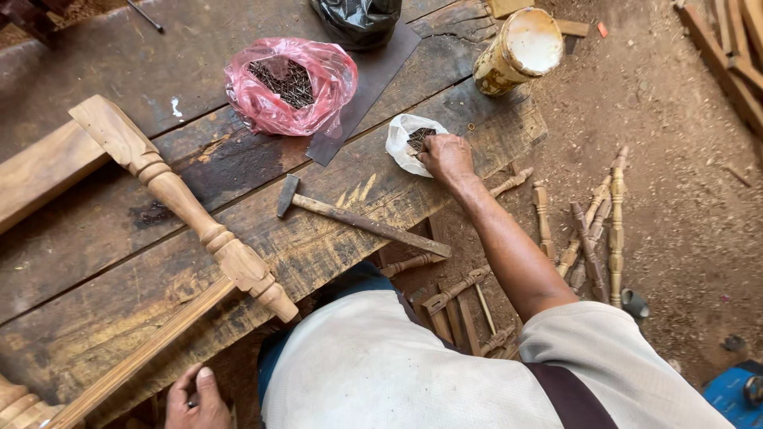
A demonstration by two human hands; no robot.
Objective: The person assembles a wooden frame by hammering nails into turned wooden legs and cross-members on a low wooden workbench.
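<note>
Right now the right hand [447, 156] pinches into nails in the white bag [404, 137] at upper centre, near the counter [119, 262] edge; a snagged bag could spill. Left hand [195, 397], lower left, looks loosely curled, its grip unclear.

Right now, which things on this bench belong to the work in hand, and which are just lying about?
In use:
right hand reaching into small white bag of nails
left hand by the long wooden rail
turned wooden leg

Lying about:
wooden-handled hammer
pink bag of nails
black bag
yellow tin
turned spindles on the ground
</note>
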